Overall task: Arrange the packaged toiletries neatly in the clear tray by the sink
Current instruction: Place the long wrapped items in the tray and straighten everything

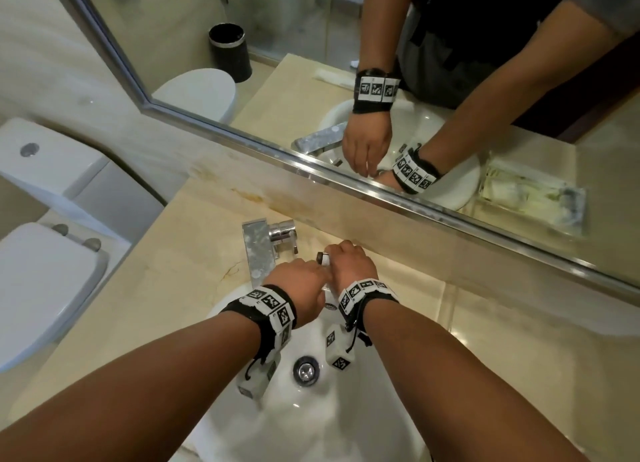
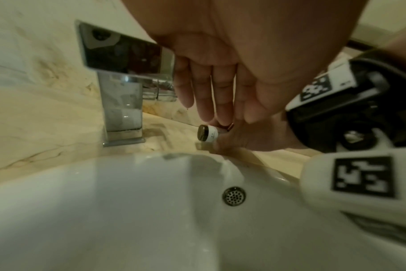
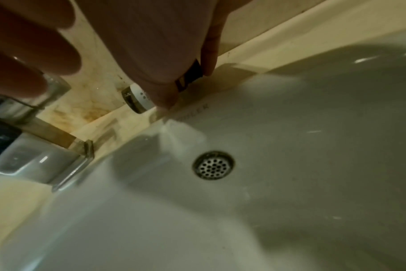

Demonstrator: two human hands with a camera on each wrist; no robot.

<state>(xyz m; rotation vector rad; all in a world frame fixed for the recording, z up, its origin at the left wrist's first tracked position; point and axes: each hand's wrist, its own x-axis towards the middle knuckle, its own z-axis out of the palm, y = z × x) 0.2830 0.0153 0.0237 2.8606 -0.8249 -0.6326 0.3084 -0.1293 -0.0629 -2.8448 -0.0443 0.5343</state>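
Note:
A small white bottle with a dark cap (image 1: 323,259) lies sideways just above the beige counter behind the sink. My right hand (image 1: 349,260) pinches its body, and the cap end (image 3: 137,100) points toward the faucet. A dark part (image 3: 189,77) shows between the thumb and a finger. My left hand (image 1: 304,281) reaches in beside it with straight fingers (image 2: 211,95), their tips at the bottle (image 2: 206,133). The clear tray with packets (image 1: 533,198) shows only as a reflection in the mirror, to the right of the sink.
A chrome faucet (image 1: 259,250) stands just left of the hands. The white sink (image 1: 346,420) with its drain (image 1: 304,369) lies beneath my wrists. Beige counter (image 1: 502,350) runs to the right. A toilet (image 1: 45,281) sits at the left.

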